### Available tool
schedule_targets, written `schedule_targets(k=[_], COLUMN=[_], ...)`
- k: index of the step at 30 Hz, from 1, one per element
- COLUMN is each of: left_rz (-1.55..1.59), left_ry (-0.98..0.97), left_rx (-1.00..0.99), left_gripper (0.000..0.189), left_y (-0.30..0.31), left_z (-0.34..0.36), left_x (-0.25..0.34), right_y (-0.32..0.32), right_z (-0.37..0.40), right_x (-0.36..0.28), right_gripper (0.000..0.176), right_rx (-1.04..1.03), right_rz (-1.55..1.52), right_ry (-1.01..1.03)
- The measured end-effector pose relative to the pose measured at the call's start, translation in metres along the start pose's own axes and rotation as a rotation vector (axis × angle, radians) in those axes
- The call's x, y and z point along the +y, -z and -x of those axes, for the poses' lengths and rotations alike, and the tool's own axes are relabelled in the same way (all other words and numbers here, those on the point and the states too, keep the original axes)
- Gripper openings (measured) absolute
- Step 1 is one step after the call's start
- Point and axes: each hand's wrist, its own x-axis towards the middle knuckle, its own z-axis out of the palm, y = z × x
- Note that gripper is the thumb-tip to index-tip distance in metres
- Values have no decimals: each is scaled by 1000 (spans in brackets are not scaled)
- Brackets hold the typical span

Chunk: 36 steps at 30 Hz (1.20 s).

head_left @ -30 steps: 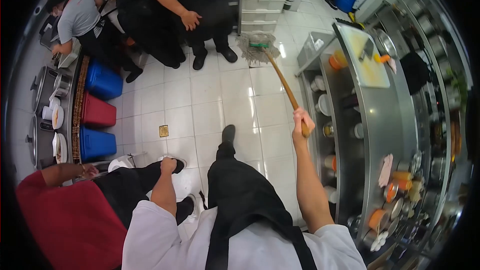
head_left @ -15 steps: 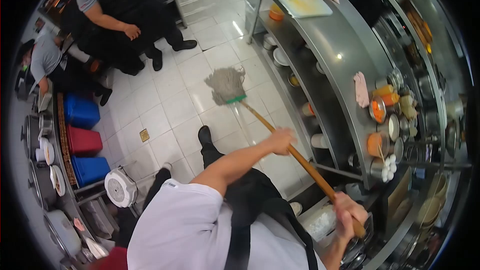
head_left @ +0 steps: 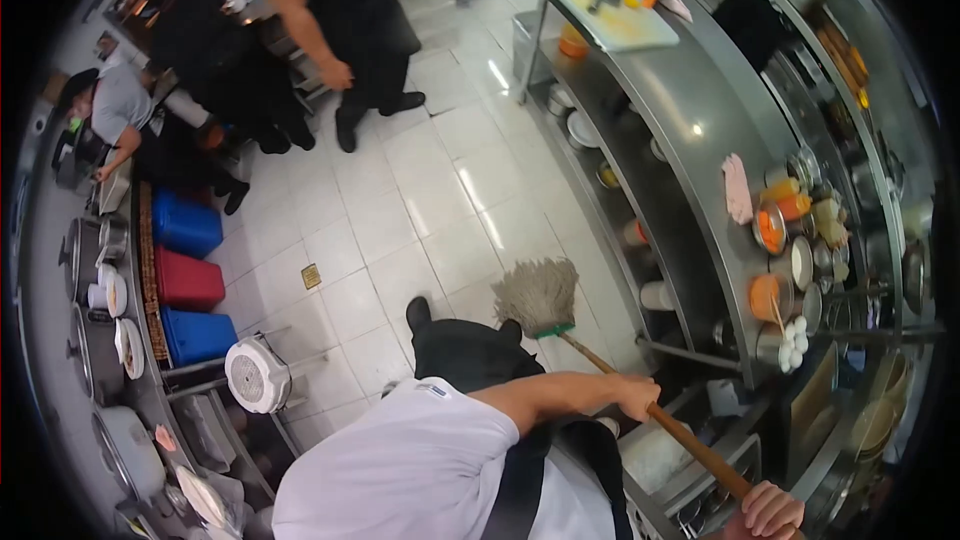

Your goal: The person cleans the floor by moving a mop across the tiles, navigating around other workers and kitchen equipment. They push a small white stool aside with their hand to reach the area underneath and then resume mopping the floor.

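Observation:
A mop [head_left: 537, 295] with a grey string head rests on the white tiled floor close to my feet, its green clamp joined to a wooden handle. My left hand [head_left: 638, 395] is wrapped around the middle of that handle. Lower right, my right hand [head_left: 772, 511] grips the handle near its upper end. The handle slants from the mop head down to the right, passing beside the steel counter's lower shelves.
A steel counter [head_left: 690, 110] bears a cutting board [head_left: 610, 12], bowls and bottles. Blue bins [head_left: 187, 221] and a red bin [head_left: 190, 278] line the left, near a white round appliance [head_left: 258, 376]. Several co-workers, including a person in a black apron [head_left: 362, 15], stand ahead.
The mop head has come back across the floor towards my feet. Both hands have shifted down and right with the handle. A co-worker ahead has changed stance.

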Motion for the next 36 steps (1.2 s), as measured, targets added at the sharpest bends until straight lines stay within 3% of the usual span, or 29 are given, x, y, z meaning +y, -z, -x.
schedule_targets(k=[2,3,4,6,9,14,17,21,29,36], left_rz=[-1,50,-33,-25,-52,-9,-35,-108,-245,-276], left_ry=[13,117,4,101,45,80,93,166,284,378], left_rx=[95,56,192,237,309,387,388,370,410,651], left_gripper=[20,18,17,19,21,21,20,20,22,18], left_y=[-4,18,17,25,53,90,117,140,174,167], left_z=[12,33,41,65,119,215,272,334,443,489], left_x=[-17,3,-4,-14,-23,-38,-40,-53,-94,-173], right_y=[-10,-17,-25,-52,-91,-201,-256,-297,-364,-398], right_z=[-10,-16,-22,-32,-34,-33,-25,2,65,117], right_x=[11,14,17,24,42,83,92,115,169,217], right_gripper=[36,37,37,35,33,33,31,30,34,35], right_rx=[-107,-152,-202,-294,-349,-453,-422,-273,-170,-138], right_rz=[-11,-71,-123,-154,-183,-100,-74,-66,-157,-124], right_ry=[35,20,4,25,-25,19,-25,111,190,265])
